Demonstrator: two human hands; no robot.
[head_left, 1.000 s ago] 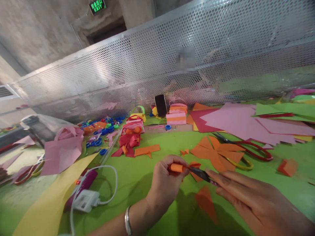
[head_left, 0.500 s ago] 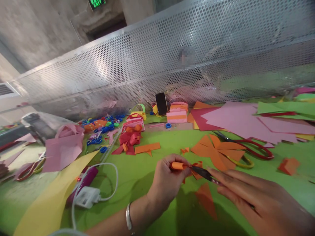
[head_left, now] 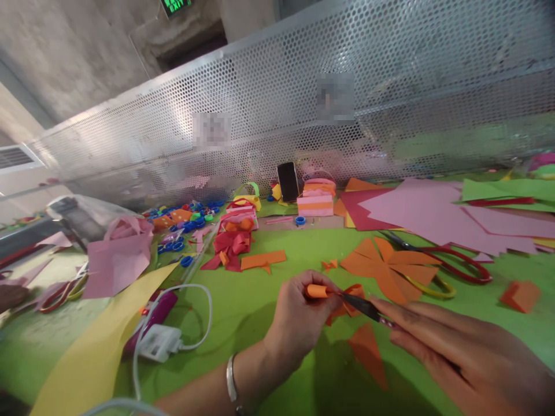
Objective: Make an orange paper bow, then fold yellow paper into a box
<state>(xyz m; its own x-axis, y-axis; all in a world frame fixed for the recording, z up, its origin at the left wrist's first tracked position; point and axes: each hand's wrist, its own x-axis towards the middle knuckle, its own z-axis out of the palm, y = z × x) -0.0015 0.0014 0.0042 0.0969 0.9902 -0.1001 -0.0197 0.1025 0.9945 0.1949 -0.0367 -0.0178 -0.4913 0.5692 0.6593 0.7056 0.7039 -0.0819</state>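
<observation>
My left hand (head_left: 299, 309), a silver bangle on its wrist, pinches a looped orange paper bow (head_left: 318, 290) above the green table. My right hand (head_left: 459, 346) is closed around a dark, pointed blade tool (head_left: 364, 306) with a dark reddish handle; the grip is mostly hidden by the fingers. The tool's tip touches the middle of the bow, beside my left fingertips. Below the bow lies an orange paper scrap (head_left: 368, 352). Just behind are orange paper petals (head_left: 390, 268) and scissors (head_left: 459, 263) with one red and one yellow handle.
Pink paper sheets (head_left: 416, 208) spread at the back right. Small paper bags (head_left: 315, 205) and a phone (head_left: 288, 182) stand before a perforated metal screen (head_left: 260, 115). A purple power strip (head_left: 160, 315) with a white cable lies left. Another person's hand (head_left: 13, 297) shows at the left edge.
The view has shifted slightly, moving everything a little to the right. Another person's hand has come in at the left edge. Both my hands keep their holds.
</observation>
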